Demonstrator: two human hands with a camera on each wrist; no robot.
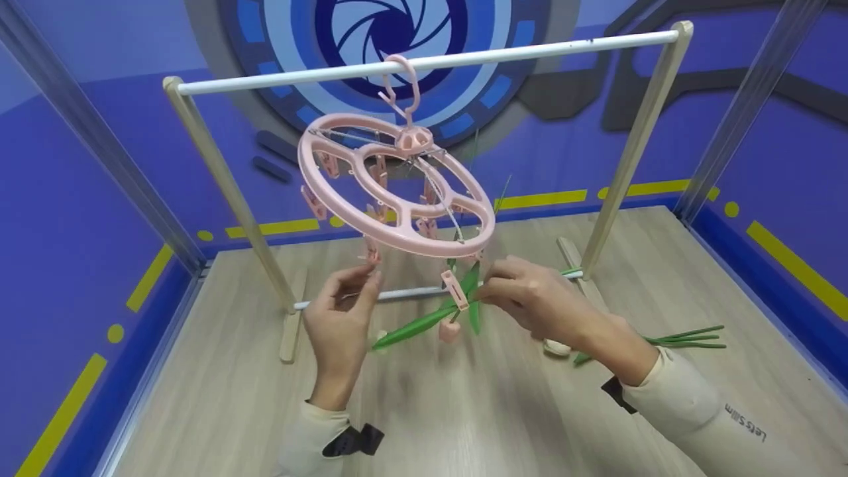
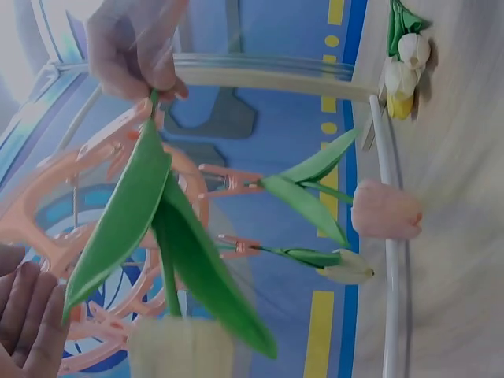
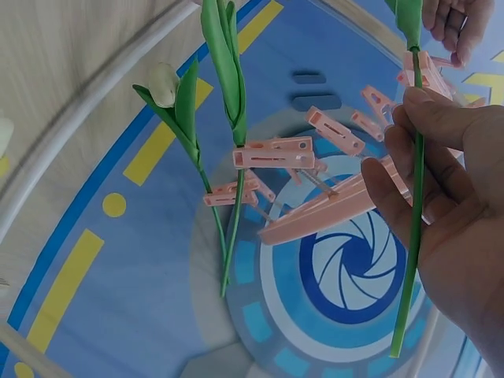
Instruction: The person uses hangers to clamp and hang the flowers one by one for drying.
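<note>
My right hand (image 1: pixel 530 295) pinches the green stem of a tulip (image 3: pixel 417 197) between thumb and fingers. Right at its fingertips, a pink clip (image 3: pixel 425 72) overlaps that stem. The same tulip's broad leaves and pale cream blossom (image 2: pixel 181 346) hang low in the left wrist view. My left hand (image 1: pixel 341 318) brings thumb and fingertips together at another pink clip (image 1: pixel 371 253) under the rim of a round pink clip hanger (image 1: pixel 377 225). Other clips hold a pink tulip (image 2: pixel 386 209) and a white tulip (image 2: pixel 346 268), both blossom down.
From a white rod (image 1: pixel 530 53) on a wooden stand (image 1: pixel 629 152), the hanger hangs by its hook, tilted. More tulips (image 2: pixel 402 75) with white and yellow blossoms lie on the table (image 1: pixel 424 411) at right, below my right forearm. Blue patterned walls (image 1: pixel 79 199) enclose the table.
</note>
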